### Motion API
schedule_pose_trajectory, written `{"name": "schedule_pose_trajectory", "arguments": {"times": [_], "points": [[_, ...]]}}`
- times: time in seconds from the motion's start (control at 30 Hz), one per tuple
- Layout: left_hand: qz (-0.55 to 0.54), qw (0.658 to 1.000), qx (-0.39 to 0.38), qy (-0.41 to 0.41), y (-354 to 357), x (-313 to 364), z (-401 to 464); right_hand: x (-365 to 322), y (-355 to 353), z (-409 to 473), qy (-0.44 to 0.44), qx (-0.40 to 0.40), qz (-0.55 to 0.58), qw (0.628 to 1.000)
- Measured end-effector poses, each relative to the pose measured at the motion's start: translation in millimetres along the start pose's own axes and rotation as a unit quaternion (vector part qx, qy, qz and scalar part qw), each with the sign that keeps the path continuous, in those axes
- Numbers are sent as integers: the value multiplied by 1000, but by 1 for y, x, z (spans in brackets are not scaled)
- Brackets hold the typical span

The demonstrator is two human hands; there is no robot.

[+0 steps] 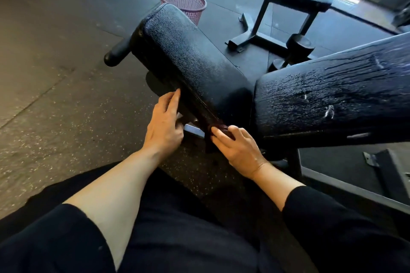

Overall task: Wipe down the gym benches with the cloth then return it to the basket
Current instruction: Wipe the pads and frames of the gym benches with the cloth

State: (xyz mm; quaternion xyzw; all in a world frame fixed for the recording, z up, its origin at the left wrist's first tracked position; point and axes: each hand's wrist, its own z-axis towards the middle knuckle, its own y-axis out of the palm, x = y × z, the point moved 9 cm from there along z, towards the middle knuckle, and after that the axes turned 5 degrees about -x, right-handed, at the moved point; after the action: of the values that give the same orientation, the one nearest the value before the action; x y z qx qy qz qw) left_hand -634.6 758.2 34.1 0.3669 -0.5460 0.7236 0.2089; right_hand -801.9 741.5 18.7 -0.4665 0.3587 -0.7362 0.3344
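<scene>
Down at the bench seat pad (pixel 188 57) now, black cracked vinyl catching a wet sheen; the right hand (pixel 241 150) presses a dark maroon cloth (pixel 220 127) against the pad's near side edge, fingers curled over it; the left hand (pixel 165 122) lies flat and relaxed along that same edge, fingers straight; the backrest pad (pixel 332 95) slants off to the right, scuffed white; beyond, a pink mesh basket (pixel 184 2) stands on dark speckled rubber flooring (pixel 66 95), black rack frame (pixel 266 29) nearby.

Black grained vinyl bench pad (pixel 190 55), pink mesh plastic basket (pixel 186 3), dark red cloth (pixel 218 127), white-speckled grey rubber floor (pixel 55 99).
</scene>
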Motion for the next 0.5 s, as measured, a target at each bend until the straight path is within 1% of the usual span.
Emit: {"name": "schedule_pose_trajectory", "arguments": {"times": [0.07, 0.13, 0.2, 0.23, 0.33, 0.43, 0.5], "points": [[15, 1000, 5, 11, 4, 5, -2, -2, 1, -8, 16, -16, 32, 999], [43, 998, -13, 31, 12, 11, -6, -1, -6, 4, 34, 12, 57, 998], [69, 995, -50, 48, 23, 15, -10, 7, -14, 16, 49, 46, 52, 996], [78, 993, -68, 53, 27, 17, -12, 12, -13, 15, 49, 50, 43, 997], [97, 988, -105, 61, 34, 22, -15, 14, 4, -23, 44, 20, 31, 998], [106, 985, -126, 45, 41, 21, -15, 6, 15, -60, 79, -20, 70, 994], [115, 984, -126, 44, 46, 20, -15, 3, 10, -55, 96, -10, 85, 992]]}}
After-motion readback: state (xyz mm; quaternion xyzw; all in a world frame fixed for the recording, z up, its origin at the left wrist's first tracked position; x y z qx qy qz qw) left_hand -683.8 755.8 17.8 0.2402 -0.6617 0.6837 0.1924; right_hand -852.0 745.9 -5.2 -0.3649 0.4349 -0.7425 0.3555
